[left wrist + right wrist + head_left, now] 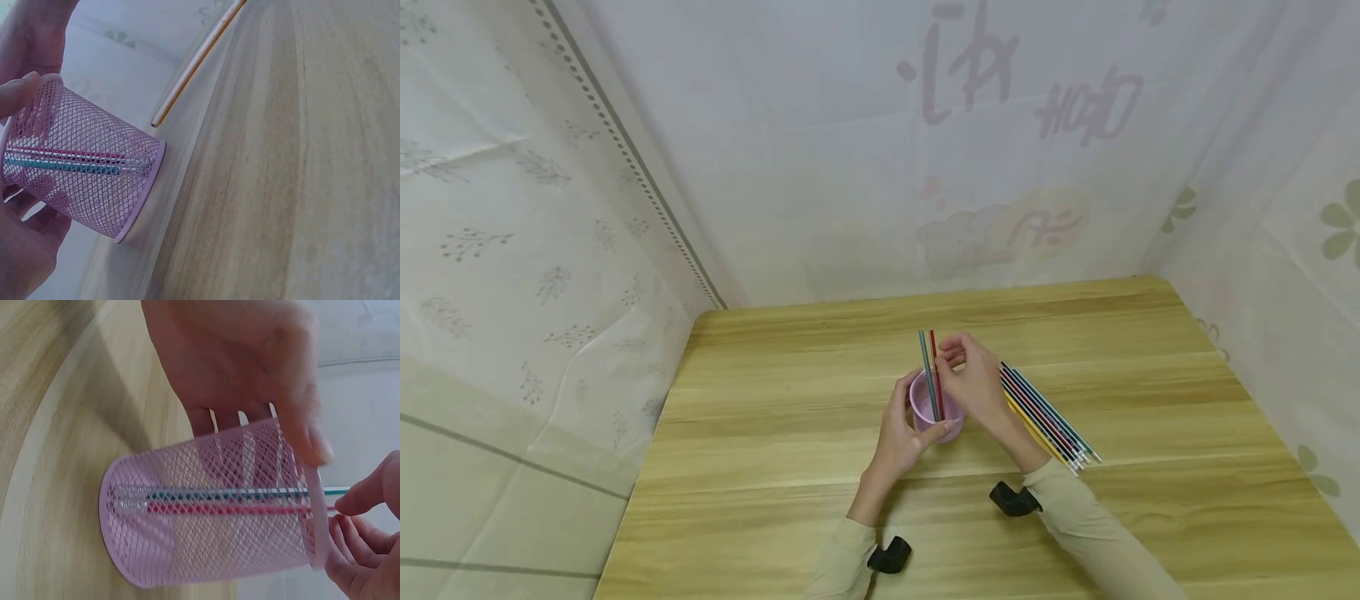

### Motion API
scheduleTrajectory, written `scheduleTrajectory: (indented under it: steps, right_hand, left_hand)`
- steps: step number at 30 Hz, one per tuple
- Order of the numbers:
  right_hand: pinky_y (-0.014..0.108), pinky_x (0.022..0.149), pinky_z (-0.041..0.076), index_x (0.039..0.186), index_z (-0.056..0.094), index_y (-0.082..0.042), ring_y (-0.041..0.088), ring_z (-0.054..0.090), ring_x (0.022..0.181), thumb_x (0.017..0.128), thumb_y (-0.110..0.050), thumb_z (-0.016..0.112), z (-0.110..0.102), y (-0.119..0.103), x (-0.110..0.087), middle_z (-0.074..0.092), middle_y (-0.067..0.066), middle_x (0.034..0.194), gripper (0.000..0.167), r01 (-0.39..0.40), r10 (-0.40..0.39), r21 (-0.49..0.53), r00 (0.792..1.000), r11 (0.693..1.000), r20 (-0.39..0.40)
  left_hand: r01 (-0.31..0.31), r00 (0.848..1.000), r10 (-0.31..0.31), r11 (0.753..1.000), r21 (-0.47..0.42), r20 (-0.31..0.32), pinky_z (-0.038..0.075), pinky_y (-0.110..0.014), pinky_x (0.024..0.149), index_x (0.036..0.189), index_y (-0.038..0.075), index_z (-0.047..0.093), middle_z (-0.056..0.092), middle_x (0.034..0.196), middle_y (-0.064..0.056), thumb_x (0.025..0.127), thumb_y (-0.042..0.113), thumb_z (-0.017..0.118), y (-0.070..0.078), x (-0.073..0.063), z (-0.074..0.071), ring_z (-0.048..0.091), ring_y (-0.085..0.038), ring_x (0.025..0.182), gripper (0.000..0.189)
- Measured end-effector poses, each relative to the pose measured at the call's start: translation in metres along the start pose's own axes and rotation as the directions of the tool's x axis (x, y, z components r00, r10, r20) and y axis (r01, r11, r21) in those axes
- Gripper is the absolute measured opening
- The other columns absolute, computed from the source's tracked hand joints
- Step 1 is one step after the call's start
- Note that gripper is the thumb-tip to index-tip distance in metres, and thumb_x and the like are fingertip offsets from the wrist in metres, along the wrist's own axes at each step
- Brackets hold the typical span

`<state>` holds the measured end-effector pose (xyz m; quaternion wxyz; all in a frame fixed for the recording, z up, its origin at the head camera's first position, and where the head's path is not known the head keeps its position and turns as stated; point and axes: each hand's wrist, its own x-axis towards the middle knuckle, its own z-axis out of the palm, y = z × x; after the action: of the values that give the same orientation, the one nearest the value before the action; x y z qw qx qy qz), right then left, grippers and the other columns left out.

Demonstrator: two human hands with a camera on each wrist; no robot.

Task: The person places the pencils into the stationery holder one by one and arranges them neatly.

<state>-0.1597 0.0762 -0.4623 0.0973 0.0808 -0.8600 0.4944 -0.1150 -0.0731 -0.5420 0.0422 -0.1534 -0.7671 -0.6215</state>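
Two holds: gripping the round pink wire-mesh cup (200, 550) with the left hand (906, 429), on or just above the wood-grain table (760, 467); pinching a slim red pencil (939, 400) inside it with the right hand (976, 382). Probably light, stiff, slippery; best held near the top.

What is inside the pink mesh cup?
A teal pencil and a red pencil; their pale lower ends show through the mesh cup. In the head view, its near side hides those ends.

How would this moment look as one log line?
left hand: holds pink mesh cup | right hand: pinches red pencil | teal pencil: in cup | more pencils: on table
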Motion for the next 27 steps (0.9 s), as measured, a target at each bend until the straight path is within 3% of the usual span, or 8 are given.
scheduleTrajectory:
  steps: [7, 15, 23, 27]
  right_hand:
    - [0.021, 0.065, 0.06, 0.105, 0.065, 0.005, 0.028, 0.069, 0.081, 0.087, 0.001, 0.068, -0.017, 0.01, 0.003, 0.071, 0.017, 0.091, 0.019, 0.018, -0.017, 0.014, 0.999, 1.0, -0.028]
    - [0.013, 0.067, 0.055, 0.109, 0.066, 0.005, 0.029, 0.068, 0.086, 0.089, -0.001, 0.067, -0.042, 0.025, 0.005, 0.071, 0.018, 0.095, 0.021, -0.056, 0.055, -0.015, 0.996, 0.998, -0.071]
    - [0.007, 0.065, 0.051, 0.108, 0.065, 0.007, 0.031, 0.069, 0.083, 0.087, 0.001, 0.066, -0.063, 0.05, 0.006, 0.071, 0.02, 0.093, 0.022, -0.059, 0.048, -0.077, 0.99, 0.995, -0.13]
    - [0.004, 0.064, 0.048, 0.108, 0.064, 0.009, 0.032, 0.07, 0.081, 0.087, 0.002, 0.066, -0.071, 0.066, 0.006, 0.07, 0.022, 0.092, 0.021, -0.055, 0.04, -0.108, 0.99, 0.993, -0.135]
  left_hand:
    - [0.01, 1.0, -0.01, 1.0, -0.017, -0.016, 0.045, -0.053, 0.113, 0.152, 0.008, 0.036, 0.052, 0.146, -0.015, 0.078, 0.018, 0.086, -0.001, 0.001, 0.001, 0.054, -0.034, 0.133, 0.09]
    - [-0.006, 1.0, 0.005, 1.0, -0.025, -0.029, 0.043, -0.059, 0.113, 0.151, 0.002, 0.037, 0.053, 0.144, -0.022, 0.075, 0.006, 0.086, -0.002, 0.001, 0.003, 0.053, -0.04, 0.132, 0.09]
    - [-0.026, 1.0, 0.025, 0.999, -0.032, -0.017, 0.042, -0.065, 0.111, 0.147, -0.011, 0.037, 0.053, 0.139, -0.031, 0.075, 0.002, 0.084, 0.028, -0.002, -0.002, 0.054, -0.048, 0.128, 0.087]
    - [-0.046, 0.998, 0.046, 0.999, -0.011, -0.035, 0.044, -0.062, 0.11, 0.148, -0.004, 0.038, 0.055, 0.14, -0.025, 0.074, 0.005, 0.086, 0.012, -0.001, 0.001, 0.055, -0.043, 0.128, 0.089]
